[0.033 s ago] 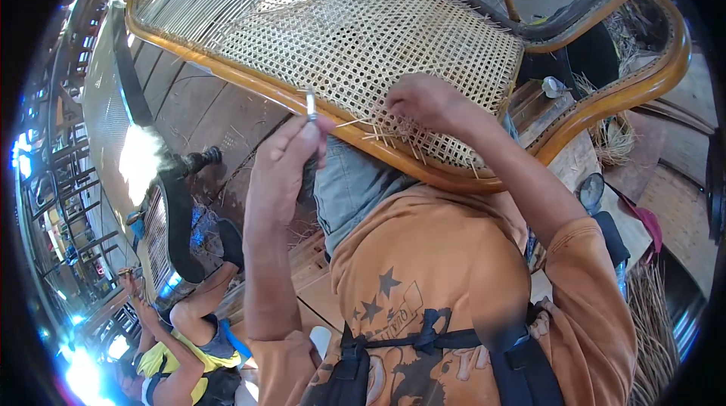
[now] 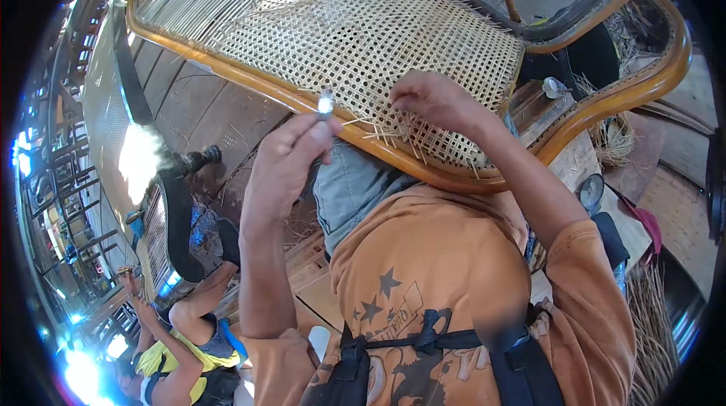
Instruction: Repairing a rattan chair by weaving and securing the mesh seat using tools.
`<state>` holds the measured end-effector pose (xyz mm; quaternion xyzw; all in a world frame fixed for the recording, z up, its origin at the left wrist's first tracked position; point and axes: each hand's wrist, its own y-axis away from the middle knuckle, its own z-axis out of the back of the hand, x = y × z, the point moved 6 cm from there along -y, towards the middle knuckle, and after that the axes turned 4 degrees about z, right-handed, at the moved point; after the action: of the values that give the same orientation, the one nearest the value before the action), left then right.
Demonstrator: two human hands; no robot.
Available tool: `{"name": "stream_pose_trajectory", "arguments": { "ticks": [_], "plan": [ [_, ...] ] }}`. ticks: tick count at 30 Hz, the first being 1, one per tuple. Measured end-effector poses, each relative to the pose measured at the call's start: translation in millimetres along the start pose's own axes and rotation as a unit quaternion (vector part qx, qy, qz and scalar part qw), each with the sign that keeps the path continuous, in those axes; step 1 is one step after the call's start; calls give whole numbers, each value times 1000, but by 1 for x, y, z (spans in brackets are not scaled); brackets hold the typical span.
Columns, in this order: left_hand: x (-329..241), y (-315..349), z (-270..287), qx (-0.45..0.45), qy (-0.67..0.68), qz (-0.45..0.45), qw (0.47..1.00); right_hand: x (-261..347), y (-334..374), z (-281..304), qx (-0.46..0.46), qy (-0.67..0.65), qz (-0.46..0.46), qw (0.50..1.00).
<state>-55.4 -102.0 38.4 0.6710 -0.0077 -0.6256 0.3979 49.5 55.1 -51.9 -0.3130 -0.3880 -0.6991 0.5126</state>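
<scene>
Left hand [image 2: 286,153]: thumb and forefinger pressed together on a small shiny metal tool [image 2: 325,101], tip pointing up, seen against the near rail of the wooden frame. Right hand [image 2: 432,100]: fingers curled, over the lower part of the cane panel [image 2: 355,51]; whether pinching a strand there, cannot tell, with fingertips too small and shadowed to read. Between the hands, loose cane ends [image 2: 376,131] sticking out along the near edge. Panel set inside the honey-brown wooden frame [image 2: 249,82], lying ahead of the torso and partly over the grey trousers [image 2: 355,183]. Open-hole weave over most of it, only parallel strands toward the far left. At right, curved frame arm, then a coil of strands [image 2: 614,140], a red cloth [image 2: 644,224] and a strand bundle [image 2: 652,330]. At left, well apart, a dark-framed caned piece [image 2: 106,107], sunlit in one patch. Lower left, a co-worker in yellow [image 2: 180,367].
</scene>
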Motion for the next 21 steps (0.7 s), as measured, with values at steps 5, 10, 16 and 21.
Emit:
{"name": "stream_pose_trajectory", "arguments": {
  "ticks": [5, 10, 16, 21],
  "plan": [
    [-17, -40, -41, 32, -563, -161, 810, -18, 28, 13, -127, -135, -43, 982],
    [-17, -73, -88, 96, -705, -124, 691, -28, 42, 10, -180, -114, -103, 972],
    [-21, -89, -117, 169, -756, -130, 619, -53, 53, -3, -161, -104, -147, 970],
    [-28, -87, -137, 243, -799, -89, 543, -40, 48, 8, -102, -80, -176, 976]
  ]
}}
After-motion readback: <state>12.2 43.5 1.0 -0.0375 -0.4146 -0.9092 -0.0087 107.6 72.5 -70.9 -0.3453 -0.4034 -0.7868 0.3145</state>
